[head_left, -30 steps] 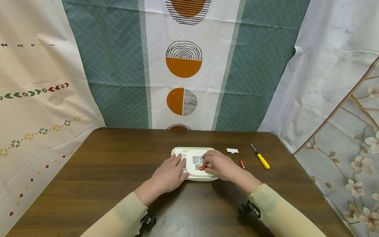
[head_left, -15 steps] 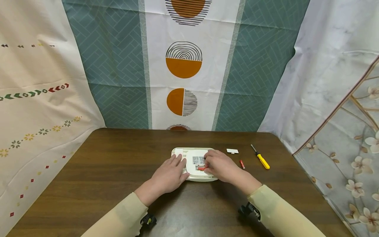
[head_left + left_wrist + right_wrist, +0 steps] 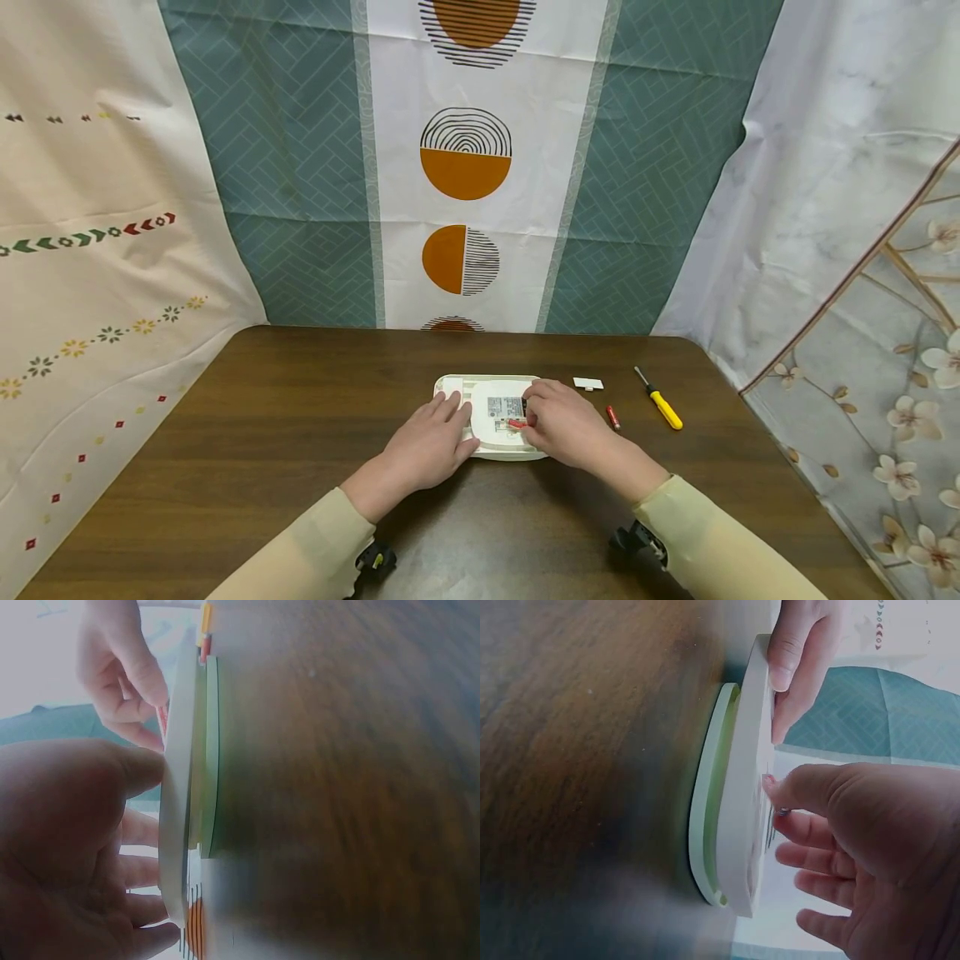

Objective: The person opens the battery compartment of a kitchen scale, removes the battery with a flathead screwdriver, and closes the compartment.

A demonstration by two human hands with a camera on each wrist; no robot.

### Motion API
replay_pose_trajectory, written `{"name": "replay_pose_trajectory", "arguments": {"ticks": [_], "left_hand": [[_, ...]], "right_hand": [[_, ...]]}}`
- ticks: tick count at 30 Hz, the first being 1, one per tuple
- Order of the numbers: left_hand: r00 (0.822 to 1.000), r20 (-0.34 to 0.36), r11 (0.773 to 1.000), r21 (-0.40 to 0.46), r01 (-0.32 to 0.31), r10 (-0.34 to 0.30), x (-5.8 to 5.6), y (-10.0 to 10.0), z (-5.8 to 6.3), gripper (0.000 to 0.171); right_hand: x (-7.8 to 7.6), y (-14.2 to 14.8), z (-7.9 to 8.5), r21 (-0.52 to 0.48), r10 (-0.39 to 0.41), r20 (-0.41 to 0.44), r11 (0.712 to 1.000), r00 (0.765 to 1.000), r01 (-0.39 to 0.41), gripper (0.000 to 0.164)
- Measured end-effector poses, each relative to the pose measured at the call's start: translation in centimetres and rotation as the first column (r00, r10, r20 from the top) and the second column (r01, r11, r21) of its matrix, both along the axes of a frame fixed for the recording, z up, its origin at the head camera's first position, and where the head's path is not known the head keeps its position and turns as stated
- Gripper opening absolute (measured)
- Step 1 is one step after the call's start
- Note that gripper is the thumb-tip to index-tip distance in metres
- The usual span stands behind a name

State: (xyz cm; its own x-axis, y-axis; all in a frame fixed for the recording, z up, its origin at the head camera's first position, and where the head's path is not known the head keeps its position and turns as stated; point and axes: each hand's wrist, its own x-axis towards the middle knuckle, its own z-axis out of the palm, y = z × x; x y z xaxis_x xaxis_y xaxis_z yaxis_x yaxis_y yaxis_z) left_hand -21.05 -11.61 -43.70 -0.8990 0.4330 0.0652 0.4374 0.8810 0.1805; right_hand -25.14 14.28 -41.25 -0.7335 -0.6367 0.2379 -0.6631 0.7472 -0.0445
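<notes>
A flat white device [image 3: 483, 389] with rounded corners lies label side up, a battery slot in its face. My left hand [image 3: 431, 442] rests on its left part, fingers extended. Over the slot, my right hand [image 3: 566, 423] pinches a red battery [image 3: 517, 423] between thumb and fingers; the battery's right end is hidden by them. In the left wrist view, a sliver of the red battery [image 3: 162, 720] shows beside the fingertips. The right wrist view has the thumb and index finger of my right hand [image 3: 855, 840] close at the device's face [image 3: 746, 787].
On the brown table [image 3: 300, 400], a second red battery [image 3: 613, 417] lies right of the device. Behind it is a small white battery cover [image 3: 588, 383]. A yellow-handled screwdriver [image 3: 660, 402] lies farther right. Patterned cloths [image 3: 300, 208] hang behind and beside the table.
My right hand has shifted slightly right over the device. The red battery in its fingers has moved right and tilted, with more of the slot's left end showing. My left hand stays put.
</notes>
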Motion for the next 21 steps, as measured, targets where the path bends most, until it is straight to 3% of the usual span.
{"name": "replay_pose_trajectory", "arguments": {"ticks": [9,21], "left_hand": [[1.0,-0.007,1.0,0.007,0.009,-0.009,0.0,-0.1,0.1,0.063],[1.0,0.004,1.0,0.018,0.005,-0.005,0.0,0.0,-0.1,0.064]], "right_hand": [[0.6,1.1,-0.2,-0.07,-0.064,-0.074,0.996,0.995,0.059,0.031],[1.2,2.6,-0.1,-0.099,-0.188,-0.051,0.978,0.981,0.182,0.024]]}}
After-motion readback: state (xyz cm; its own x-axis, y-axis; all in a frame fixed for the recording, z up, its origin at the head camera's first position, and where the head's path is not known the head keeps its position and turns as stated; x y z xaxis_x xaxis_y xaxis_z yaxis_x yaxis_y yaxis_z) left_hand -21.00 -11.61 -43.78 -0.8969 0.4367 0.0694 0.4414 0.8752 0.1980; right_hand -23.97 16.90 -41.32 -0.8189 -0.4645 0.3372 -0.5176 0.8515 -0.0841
